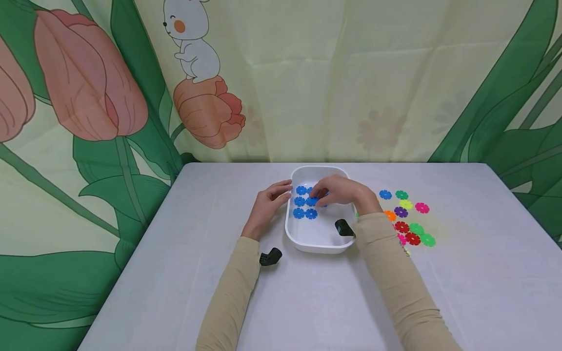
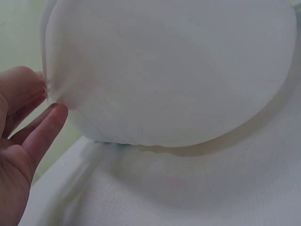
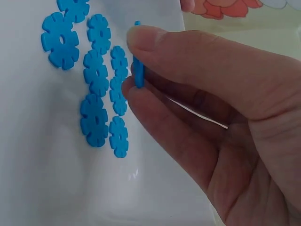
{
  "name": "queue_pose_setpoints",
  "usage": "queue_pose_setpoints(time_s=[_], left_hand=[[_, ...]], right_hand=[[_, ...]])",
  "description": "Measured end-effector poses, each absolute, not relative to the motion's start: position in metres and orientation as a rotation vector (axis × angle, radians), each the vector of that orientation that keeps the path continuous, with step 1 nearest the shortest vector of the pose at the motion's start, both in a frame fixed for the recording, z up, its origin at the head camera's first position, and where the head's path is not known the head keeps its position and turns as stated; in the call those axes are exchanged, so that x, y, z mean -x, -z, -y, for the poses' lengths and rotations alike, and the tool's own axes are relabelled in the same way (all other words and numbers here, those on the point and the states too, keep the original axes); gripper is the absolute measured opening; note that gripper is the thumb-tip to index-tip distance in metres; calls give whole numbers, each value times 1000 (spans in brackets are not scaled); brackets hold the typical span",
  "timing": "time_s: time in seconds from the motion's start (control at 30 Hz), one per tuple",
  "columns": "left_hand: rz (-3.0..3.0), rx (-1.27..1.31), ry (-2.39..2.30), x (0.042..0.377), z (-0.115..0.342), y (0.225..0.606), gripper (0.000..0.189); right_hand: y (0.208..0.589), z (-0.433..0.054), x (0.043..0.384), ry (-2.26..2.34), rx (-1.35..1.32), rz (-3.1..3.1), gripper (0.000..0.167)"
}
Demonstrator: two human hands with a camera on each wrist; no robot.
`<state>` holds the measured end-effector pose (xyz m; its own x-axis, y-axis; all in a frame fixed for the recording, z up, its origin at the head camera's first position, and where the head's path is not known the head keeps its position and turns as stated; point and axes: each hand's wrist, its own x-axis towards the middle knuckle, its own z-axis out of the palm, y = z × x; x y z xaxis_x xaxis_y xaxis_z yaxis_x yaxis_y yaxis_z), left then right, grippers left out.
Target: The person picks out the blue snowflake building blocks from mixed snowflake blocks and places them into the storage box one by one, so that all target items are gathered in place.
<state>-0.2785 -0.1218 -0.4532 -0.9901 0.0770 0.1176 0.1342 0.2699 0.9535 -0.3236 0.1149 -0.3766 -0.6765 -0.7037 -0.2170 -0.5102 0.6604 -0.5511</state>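
In the head view, a white tray (image 1: 318, 233) holds several blue flower-shaped plastic discs (image 1: 298, 213), lying flat in rows toward its left and far part. My right hand (image 1: 337, 191) is over the tray. Its thumb and forefinger pinch one blue disc (image 3: 138, 70), seen edge-on in the right wrist view above the flat blue discs (image 3: 95, 120). At the tray's left side rests my left hand (image 1: 270, 202), fingers extended. The left wrist view has its thumb (image 2: 55, 115) against the outer wall of the tray (image 2: 169, 80); the other fingertips are partly hidden at the edge.
Right of the tray, loose flower discs in red (image 1: 412, 238), green (image 1: 427, 240), purple (image 1: 401, 212), pink (image 1: 422, 208) and other colours lie on the white table (image 1: 491, 282). My right forearm hides some. A printed curtain (image 1: 303, 97) hangs behind the table.
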Motion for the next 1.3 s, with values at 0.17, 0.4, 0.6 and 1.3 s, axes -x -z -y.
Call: queue_pose_setpoints(time_s=[0.17, 0.4, 0.6, 1.3], left_hand=[[2461, 204, 1860, 278, 121, 453, 27], [2454, 204, 1871, 277, 121, 454, 29], [2446, 205, 1873, 277, 121, 454, 29], [2447, 186, 1876, 278, 121, 454, 30]], right_hand=[[376, -115, 321, 621, 906, -2435, 35], [379, -116, 321, 612, 870, -2435, 35], [377, -117, 318, 620, 857, -2428, 35], [376, -118, 319, 535, 818, -2417, 29]])
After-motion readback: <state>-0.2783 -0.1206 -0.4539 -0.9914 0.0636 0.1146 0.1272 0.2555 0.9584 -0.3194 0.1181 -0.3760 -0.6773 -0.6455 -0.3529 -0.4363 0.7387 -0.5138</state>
